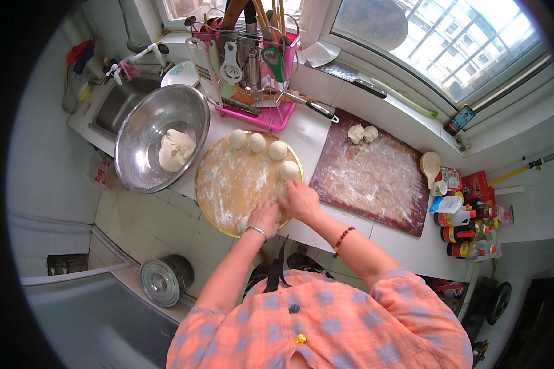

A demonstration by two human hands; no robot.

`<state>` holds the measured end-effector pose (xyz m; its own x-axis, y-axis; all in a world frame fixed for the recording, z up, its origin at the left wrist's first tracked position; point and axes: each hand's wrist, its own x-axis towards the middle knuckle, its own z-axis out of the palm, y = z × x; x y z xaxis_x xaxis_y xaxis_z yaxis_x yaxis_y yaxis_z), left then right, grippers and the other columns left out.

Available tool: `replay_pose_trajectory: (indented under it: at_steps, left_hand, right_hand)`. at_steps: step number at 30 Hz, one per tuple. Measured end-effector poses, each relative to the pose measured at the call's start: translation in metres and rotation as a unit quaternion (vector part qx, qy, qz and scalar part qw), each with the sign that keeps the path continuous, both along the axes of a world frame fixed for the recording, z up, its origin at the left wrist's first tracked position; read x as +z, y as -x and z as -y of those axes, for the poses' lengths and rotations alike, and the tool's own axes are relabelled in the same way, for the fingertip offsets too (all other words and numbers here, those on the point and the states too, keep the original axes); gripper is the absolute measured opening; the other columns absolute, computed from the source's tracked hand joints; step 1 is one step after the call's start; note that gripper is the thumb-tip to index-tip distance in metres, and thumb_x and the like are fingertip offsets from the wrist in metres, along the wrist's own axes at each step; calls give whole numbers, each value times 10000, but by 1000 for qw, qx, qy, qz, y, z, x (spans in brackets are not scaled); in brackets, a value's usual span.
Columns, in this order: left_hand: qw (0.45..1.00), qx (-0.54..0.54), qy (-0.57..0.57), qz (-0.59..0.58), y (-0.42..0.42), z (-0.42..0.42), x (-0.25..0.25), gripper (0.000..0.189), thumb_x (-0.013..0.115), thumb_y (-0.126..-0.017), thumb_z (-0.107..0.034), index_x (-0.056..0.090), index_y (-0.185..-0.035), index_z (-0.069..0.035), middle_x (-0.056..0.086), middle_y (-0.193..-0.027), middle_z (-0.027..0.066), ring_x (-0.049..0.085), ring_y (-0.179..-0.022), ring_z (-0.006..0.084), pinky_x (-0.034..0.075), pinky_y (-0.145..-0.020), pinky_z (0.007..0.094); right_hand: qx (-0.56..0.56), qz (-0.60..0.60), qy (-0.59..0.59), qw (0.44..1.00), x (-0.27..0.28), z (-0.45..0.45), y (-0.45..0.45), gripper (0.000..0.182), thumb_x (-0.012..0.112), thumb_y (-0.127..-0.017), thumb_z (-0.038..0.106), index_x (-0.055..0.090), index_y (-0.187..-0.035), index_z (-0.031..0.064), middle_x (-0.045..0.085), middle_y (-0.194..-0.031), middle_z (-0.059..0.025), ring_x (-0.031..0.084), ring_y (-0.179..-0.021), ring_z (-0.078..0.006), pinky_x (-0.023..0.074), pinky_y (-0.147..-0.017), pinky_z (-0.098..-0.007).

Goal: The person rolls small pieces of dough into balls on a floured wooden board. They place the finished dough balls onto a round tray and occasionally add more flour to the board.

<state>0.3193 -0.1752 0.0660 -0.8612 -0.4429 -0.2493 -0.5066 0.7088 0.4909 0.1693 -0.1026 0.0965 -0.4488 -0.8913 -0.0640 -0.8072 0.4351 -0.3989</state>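
A round, floured wooden board [226, 180] lies on the counter, with several dough balls [277, 150] along its right rim. At its near right edge, my left hand [264, 219] lies over dough that its fingers partly cover; another pale dough piece [243, 224] shows just left of it. My right hand [300, 200] meets the left one, fingers bent down at the rim below a dough ball [289, 170]. What the right fingers touch is hidden. A large steel bowl [136, 152] on the left holds a lump of dough [176, 150].
Right of the round board lies a floured, dark red board [374, 175] with two small dough pieces [356, 134]. Behind stands a pink utensil rack [277, 117]. A knife [369, 88] rests on the sill; bottles [459, 233] stand far right, a sink [120, 104] far left.
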Motion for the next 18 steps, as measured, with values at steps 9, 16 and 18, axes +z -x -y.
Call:
replay_pose_trajectory:
  at_steps: [9,16,18]
  left_hand:
    - [999,17,-33,5,3,-3,1,549,763,-726,-184,557,-1231,-124,532,-1262,121,470,-1217,346,447,-1025,441]
    - [999,25,-36,-13,-3,-2,-1,534,765,-722,-191,571,-1216,-126,550,-1234,124,496,-1187,349,459,-1006,440]
    - [999,23,-37,-7,-5,0,2,535,757,-732,-199,568,-1227,-127,553,-1238,125,501,-1189,343,463,-1001,440]
  right_hand:
    - [76,17,23,997,-18,42,65,527,703,-777,221,527,-1242,48,577,-1224,-152,558,-1120,-354,501,-939,-441]
    - [0,22,-93,995,2,58,54,565,709,-771,252,533,-1273,64,581,-1205,-170,559,-1127,-351,492,-947,-432]
    - [5,12,-56,998,4,68,58,572,723,-763,256,525,-1263,61,579,-1201,-168,566,-1106,-352,498,-938,-433]
